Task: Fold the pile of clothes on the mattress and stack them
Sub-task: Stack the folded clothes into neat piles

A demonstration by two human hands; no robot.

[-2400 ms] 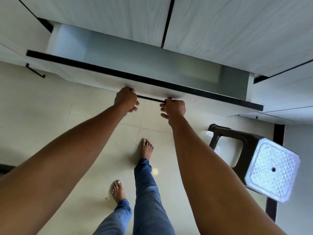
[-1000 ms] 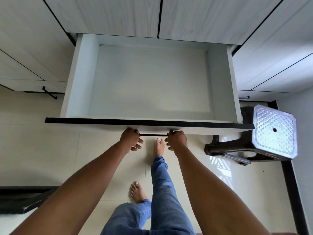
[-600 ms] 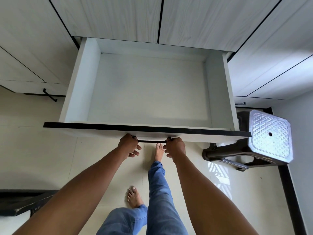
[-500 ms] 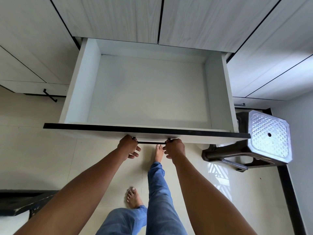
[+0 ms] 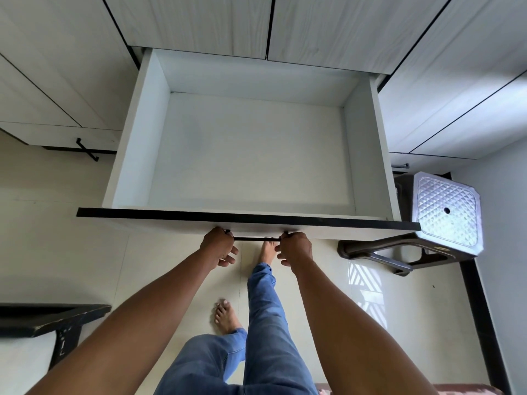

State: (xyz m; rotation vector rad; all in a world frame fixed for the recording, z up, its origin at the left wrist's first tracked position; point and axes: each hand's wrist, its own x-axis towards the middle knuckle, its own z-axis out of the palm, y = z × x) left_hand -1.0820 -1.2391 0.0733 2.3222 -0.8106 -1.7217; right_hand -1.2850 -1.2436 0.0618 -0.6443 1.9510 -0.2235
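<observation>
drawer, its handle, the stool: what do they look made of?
drawer: likely laminated board, matte white, flat square-edged panels, dark front edge. handle: thin black bar, probably metal, unconfirmed. stool: moulded plastic, glossy diamond-embossed seat, dark legs.

Just beyond the right hand (image 5: 295, 248), a white rectangular drawer (image 5: 251, 155) stands open under pale wood-grain cabinet doors (image 5: 199, 21). To that hand's right, a dark plastic stool (image 5: 446, 209) with a silvery quilted seat rests on glossy cream floor tiles (image 5: 57, 252).
</observation>
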